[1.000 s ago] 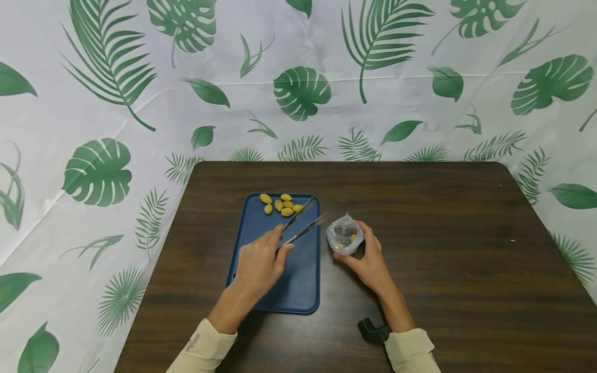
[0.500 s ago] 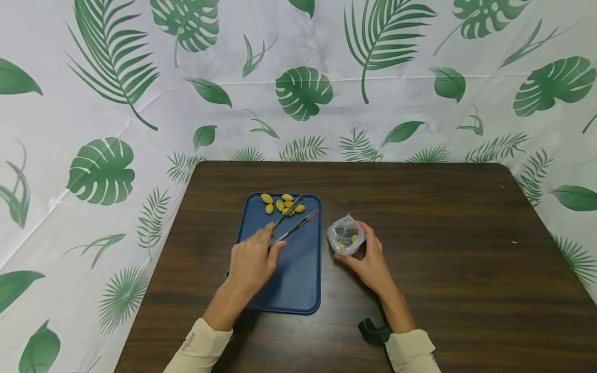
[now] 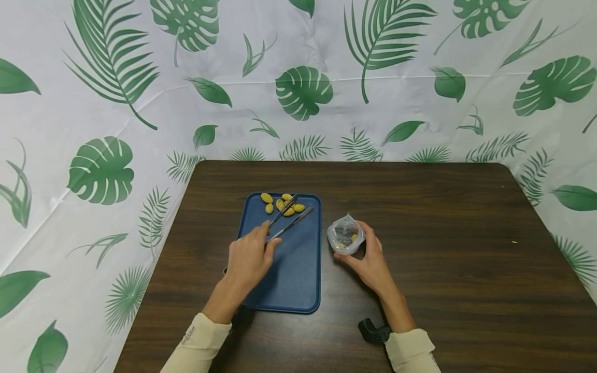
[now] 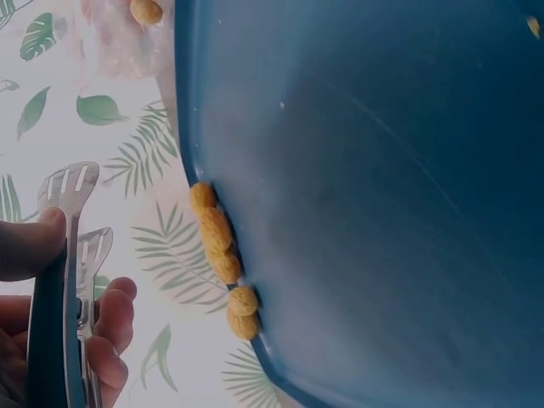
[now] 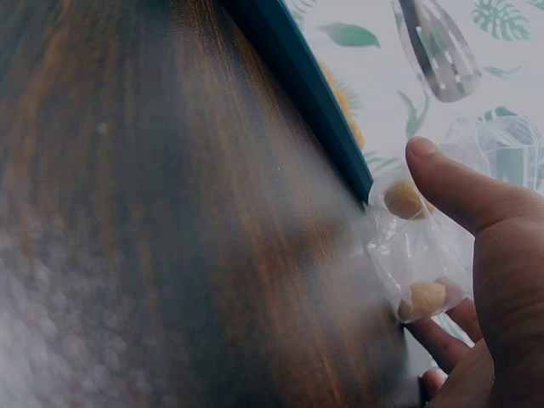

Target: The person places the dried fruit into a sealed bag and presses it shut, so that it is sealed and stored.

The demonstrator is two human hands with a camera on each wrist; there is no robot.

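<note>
Dark blue and round-cornered, a tray (image 3: 296, 274) with a raised rim lies on the brown wood-grain worktop (image 3: 443, 223). Yellow nut-like pieces (image 3: 267, 198) sit at its far end, most of them bunched towards the middle and right, with a couple a little apart on the left. Over the near side of the tray, the left hand (image 3: 249, 259) grips a pair of metal tongs (image 3: 290, 225), thumb along one arm and fingers curled round the other. The tongs stand parted, their slotted heads visible in the left wrist view. From above, the tips overlap the bunched pieces; whether they touch any, I cannot tell.

Just right of the tray, the right hand (image 3: 370, 261) holds a clear plastic bag (image 3: 331, 237) by its side, thumb and fingers spread partway round it. The bag's mouth is open and faces up, and a few yellow pieces show inside; the right wrist view makes out two through the plastic. Near the right wrist is a black bracket (image 3: 373, 331), beside the cuff of a cream sleeve (image 3: 410, 349). Behind the worktop hangs a white backdrop (image 3: 252, 31) printed with green leaves.
</note>
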